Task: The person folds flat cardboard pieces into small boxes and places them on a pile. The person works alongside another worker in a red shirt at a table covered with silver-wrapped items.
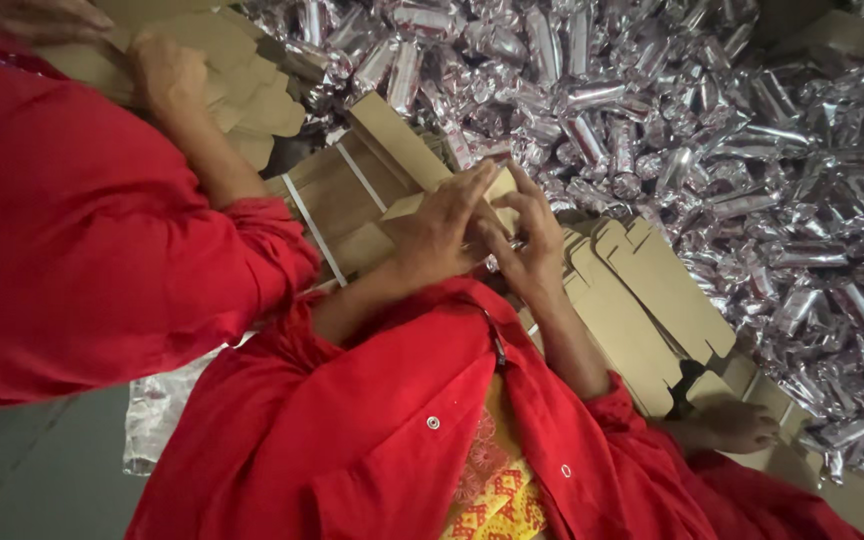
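My left hand and my right hand meet just above my red jacket, and both grip a small brown cardboard box. The fingers of both hands press on the box's flaps, and much of the box is hidden under them. A stack of flat brown box blanks lies right beside my right forearm. A large heap of silver foil-wrapped packets spreads beyond my hands, to the right and far side.
A bundle of brown cardboard tied with white straps lies left of my hands. A co-worker in a red sleeve sits at the left, one hand on more cardboard blanks. A bare foot rests at lower right.
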`<state>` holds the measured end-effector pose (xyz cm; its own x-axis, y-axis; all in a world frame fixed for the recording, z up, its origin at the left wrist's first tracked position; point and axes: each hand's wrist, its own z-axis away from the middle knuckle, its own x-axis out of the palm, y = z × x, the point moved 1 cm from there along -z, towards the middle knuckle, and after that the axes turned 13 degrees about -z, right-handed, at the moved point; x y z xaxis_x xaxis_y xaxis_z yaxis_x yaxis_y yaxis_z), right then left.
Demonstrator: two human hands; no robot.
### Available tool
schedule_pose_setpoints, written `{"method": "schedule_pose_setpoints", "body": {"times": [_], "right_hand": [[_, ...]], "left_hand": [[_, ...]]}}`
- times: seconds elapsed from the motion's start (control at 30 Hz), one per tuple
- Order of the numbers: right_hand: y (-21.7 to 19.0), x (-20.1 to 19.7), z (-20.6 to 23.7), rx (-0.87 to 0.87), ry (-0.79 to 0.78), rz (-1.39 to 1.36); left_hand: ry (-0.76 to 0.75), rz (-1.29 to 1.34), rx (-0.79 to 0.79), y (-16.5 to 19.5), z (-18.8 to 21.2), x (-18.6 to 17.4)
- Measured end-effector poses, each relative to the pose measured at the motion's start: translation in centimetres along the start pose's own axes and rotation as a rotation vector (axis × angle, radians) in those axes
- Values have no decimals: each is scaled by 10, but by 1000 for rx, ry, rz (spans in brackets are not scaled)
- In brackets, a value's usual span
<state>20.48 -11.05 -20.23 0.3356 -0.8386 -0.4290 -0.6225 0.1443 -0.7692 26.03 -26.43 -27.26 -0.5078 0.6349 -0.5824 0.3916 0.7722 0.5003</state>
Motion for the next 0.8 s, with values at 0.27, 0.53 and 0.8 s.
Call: {"method": "schedule_pose_setpoints", "body": {"times": [0.27,0.53,0.8], "right_hand": [[11,-37,8,588,23,-143],[25,-143,20,138,445,-356],[38,-261,34,-309,930,-40]], "left_hand": [[-280,-186,-102,-53,28,16],[-88,-226,-275,-75,64,-15],[40,-171,-440,-71,68,-24]]}}
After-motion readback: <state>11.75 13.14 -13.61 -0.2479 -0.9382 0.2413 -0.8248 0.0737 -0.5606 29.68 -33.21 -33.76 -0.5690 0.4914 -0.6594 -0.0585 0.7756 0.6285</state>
